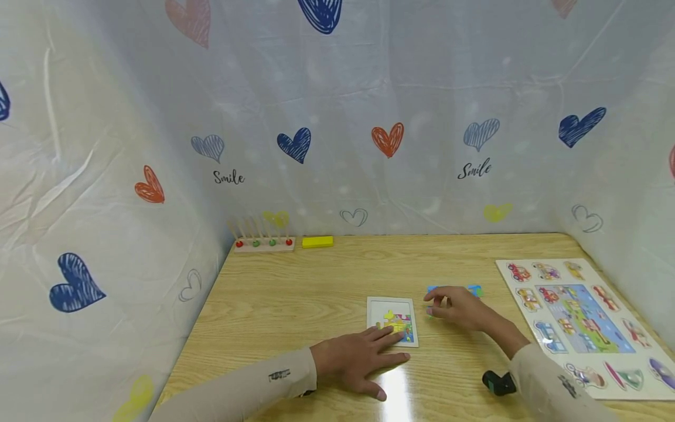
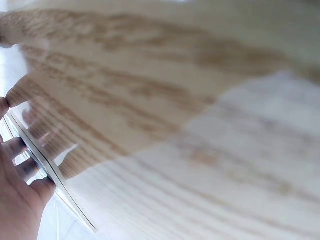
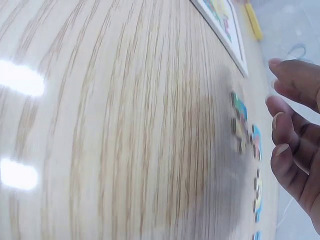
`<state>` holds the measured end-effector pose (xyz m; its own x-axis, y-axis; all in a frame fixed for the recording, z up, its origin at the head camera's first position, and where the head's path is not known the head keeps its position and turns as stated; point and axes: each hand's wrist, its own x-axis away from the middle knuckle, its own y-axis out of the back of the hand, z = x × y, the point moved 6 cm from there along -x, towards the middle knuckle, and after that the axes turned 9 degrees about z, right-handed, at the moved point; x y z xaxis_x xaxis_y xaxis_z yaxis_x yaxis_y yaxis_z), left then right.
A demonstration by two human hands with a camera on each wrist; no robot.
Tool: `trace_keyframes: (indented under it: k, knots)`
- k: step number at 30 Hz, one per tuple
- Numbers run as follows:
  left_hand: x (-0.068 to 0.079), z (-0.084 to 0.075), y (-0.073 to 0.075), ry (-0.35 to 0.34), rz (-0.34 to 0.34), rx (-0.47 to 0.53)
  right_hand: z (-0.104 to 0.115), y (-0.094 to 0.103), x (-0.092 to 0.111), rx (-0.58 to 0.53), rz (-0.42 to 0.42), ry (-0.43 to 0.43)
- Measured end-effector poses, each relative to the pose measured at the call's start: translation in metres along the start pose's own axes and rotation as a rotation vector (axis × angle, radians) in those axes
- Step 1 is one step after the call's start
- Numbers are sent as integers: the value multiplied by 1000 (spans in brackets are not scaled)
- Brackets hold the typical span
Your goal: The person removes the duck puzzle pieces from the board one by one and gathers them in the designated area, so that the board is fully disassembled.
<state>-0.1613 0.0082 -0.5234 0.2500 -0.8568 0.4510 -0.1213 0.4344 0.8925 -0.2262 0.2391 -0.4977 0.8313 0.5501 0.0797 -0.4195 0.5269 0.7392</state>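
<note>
A small white-framed jigsaw puzzle [image 1: 375, 306] lies on the table, with colourful pieces filling its lower right part. My left hand [image 1: 362, 358] rests on its lower edge, fingers spread and straight; in the left wrist view, the fingers [image 2: 42, 189] touch the frame's edge. To the right of the frame, my right hand [image 1: 457, 307] hovers over loose jigsaw pieces [image 1: 476, 290], partly hiding them. Its fingers are loosely bent with nothing seen between them. In the right wrist view, several loose pieces [image 3: 240, 114] lie on the table beside that hand.
At the right lies a large vehicle picture board [image 1: 572, 366]. A peg stand with beads [image 1: 265, 247] and a yellow block [image 1: 317, 242] stand at the back left. A small black object [image 1: 498, 383] is beside the right sleeve. A heart-printed curtain [image 1: 337, 176] surrounds the table.
</note>
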Motion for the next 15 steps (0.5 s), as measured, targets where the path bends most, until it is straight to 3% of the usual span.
trace_keyframes:
  k: [15]
  knots:
    - [3,-1,1,-1,-1,17,21,-27,-38,-36,103,66]
